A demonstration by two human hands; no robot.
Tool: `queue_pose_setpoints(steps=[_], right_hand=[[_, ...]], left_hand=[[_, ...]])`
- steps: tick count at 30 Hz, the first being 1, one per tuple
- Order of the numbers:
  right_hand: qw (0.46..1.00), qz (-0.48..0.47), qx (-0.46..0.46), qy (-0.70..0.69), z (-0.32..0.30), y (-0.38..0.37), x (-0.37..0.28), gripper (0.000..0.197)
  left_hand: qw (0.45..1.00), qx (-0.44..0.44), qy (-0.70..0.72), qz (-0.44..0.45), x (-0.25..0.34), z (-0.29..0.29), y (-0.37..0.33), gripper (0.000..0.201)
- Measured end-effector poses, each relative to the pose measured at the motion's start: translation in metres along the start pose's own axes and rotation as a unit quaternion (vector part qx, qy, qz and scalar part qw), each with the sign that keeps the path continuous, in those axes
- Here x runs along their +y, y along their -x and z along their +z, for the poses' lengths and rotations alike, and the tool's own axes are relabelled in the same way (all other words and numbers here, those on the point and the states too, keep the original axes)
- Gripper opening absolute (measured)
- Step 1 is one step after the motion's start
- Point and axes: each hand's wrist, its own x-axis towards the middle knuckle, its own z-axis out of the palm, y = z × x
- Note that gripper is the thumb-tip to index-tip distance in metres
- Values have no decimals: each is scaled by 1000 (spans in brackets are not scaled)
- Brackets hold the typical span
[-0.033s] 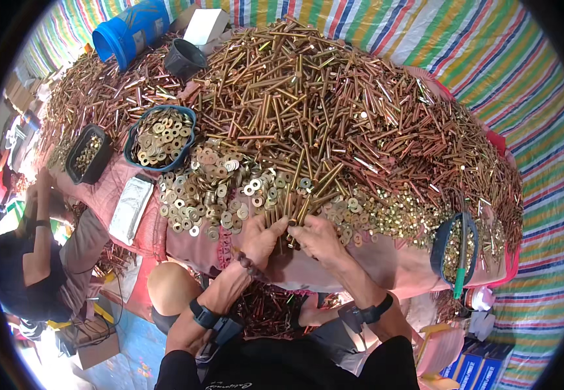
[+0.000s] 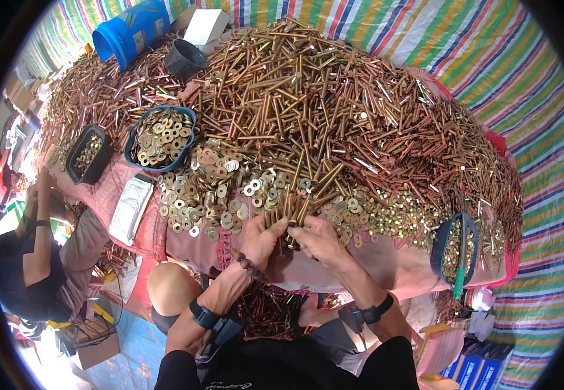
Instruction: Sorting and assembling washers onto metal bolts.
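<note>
At the near edge of a pink-covered work surface, my left hand (image 2: pixel 263 239) and my right hand (image 2: pixel 319 240) meet, thumbs almost touching. Several long brass-coloured bolts (image 2: pixel 278 213) stand between the fingers of my left hand. My right hand is closed on a bolt (image 2: pixel 303 209) tilted away from me; my fingers partly hide how many each hand grips. Just beyond them rises a big heap of long bolts (image 2: pixel 275 110). Loose flat washers (image 2: pixel 217 195) spread to the left of my hands, and small gold nuts (image 2: pixel 402 218) lie to the right.
A teal basin (image 2: pixel 193 123) contains washers. Dark tubs of nuts stand at the far left (image 2: pixel 76 170) and at right (image 2: pixel 439 250), the latter with a green-handled tool (image 2: pixel 459 283). A blue bucket (image 2: pixel 116 39) lies tipped at the back. Another person (image 2: pixel 25 273) works at left.
</note>
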Motion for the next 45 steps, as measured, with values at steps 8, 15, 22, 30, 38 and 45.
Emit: queue_pose_setpoints(steps=[8,15,22,30,38,45], right_hand=[[989,-24,-21,145,-7,1,-3,27],[936,-168,-26,308,-2,13,-10,26],[905,-131,-107,390,-3,19,-21,36],[893,-190,-105,395,-8,22,0,32],[891,-175,-100,407,-17,30,12,30],[909,-184,2,374,-33,22,-4,22]], left_hand=[[997,-11,66,-28,8,7,7,24],[999,-30,14,-14,8,3,21,29],[991,-28,-29,124,-33,0,14,32],[911,25,-245,332,-41,10,24,42],[884,-12,-294,363,-34,12,35,39],[940,0,-209,271,-38,15,31,25]])
